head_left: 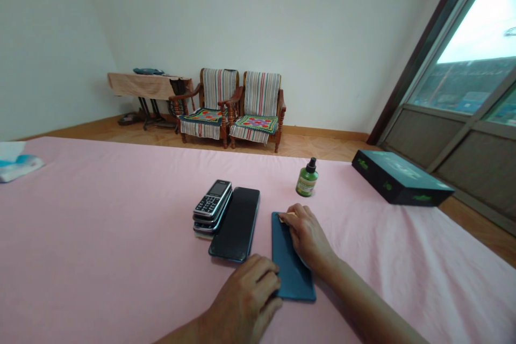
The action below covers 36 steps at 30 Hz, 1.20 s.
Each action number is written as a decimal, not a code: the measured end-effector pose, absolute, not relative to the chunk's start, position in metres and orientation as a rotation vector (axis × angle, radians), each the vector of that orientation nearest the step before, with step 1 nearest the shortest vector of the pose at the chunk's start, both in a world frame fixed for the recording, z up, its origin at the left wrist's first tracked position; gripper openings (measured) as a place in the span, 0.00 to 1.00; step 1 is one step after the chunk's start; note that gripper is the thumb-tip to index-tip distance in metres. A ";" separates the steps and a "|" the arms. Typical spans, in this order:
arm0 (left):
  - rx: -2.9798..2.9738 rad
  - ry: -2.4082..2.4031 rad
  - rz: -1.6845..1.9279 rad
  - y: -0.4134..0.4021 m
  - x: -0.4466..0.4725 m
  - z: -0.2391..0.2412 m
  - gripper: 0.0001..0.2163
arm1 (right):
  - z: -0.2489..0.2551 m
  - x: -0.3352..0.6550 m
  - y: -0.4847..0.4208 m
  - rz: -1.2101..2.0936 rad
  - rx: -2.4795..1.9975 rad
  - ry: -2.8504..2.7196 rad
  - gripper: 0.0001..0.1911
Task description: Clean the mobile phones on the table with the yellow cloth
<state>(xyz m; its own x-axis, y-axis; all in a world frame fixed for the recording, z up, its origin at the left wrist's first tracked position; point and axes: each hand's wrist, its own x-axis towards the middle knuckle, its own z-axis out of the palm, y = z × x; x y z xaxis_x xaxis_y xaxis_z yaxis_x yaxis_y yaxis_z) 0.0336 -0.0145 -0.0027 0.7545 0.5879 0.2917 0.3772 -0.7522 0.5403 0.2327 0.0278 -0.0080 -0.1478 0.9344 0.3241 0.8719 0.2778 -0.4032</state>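
A dark teal smartphone (288, 269) lies flat on the pink tablecloth (100, 226). My left hand (245, 295) rests at its near left corner, fingers curled against the edge. My right hand (307, 234) lies on the phone's far end, fingers pressed together on a small yellowish thing I cannot make out. Just to the left lies a black smartphone (236, 223), and beside it a stack of keypad phones (212, 205).
A small green bottle (307, 178) with a black cap stands behind my right hand. A dark box (401, 177) sits at the table's right edge. A blue-white packet (16, 164) lies far left. Two striped wooden armchairs (229, 107) and a covered side table (145, 86) stand by the wall.
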 end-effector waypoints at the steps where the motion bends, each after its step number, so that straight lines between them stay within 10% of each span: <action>1: 2.501 0.726 0.619 -0.014 0.034 -0.002 0.08 | -0.008 0.232 0.028 0.165 -1.616 -2.041 0.19; 36: 2.584 0.722 0.618 -0.015 0.035 -0.007 0.08 | -0.013 0.212 0.036 0.073 -1.671 -1.945 0.19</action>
